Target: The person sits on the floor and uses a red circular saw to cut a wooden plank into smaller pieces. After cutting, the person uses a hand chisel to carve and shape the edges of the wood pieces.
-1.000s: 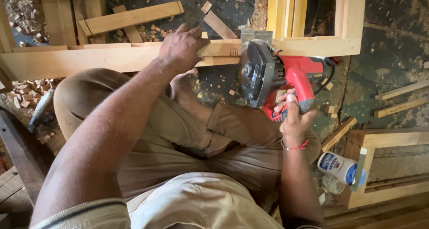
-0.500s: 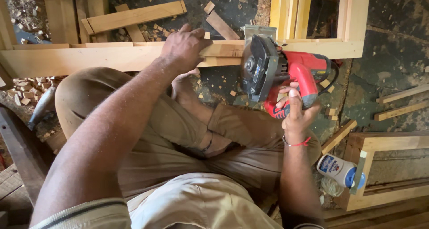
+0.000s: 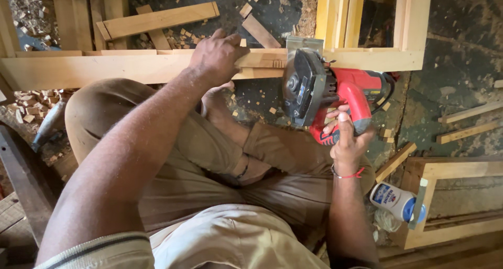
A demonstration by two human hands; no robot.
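1. One long plank (image 3: pixel 105 70) lies flat from nine to twelve o'clock; the left hand (image 3: pixel 217 56) presses it down, fingers curled over the far edge, and would do well to keep clear of the blade.
2. One red saw (image 3: pixel 325 98) at one o'clock meets the plank's end; the right hand (image 3: pixel 346 138) wraps its handle, best held level.
3. One white bottle (image 3: pixel 395 201) lies at four o'clock.

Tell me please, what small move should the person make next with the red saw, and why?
Probably ease the red circular saw a little further forward into the long wooden plank. Its base plate already sits on the plank's edge, the right hand grips the handle, and the left hand presses the plank down beside the blade. How far any cut has gone is hidden behind the guard.
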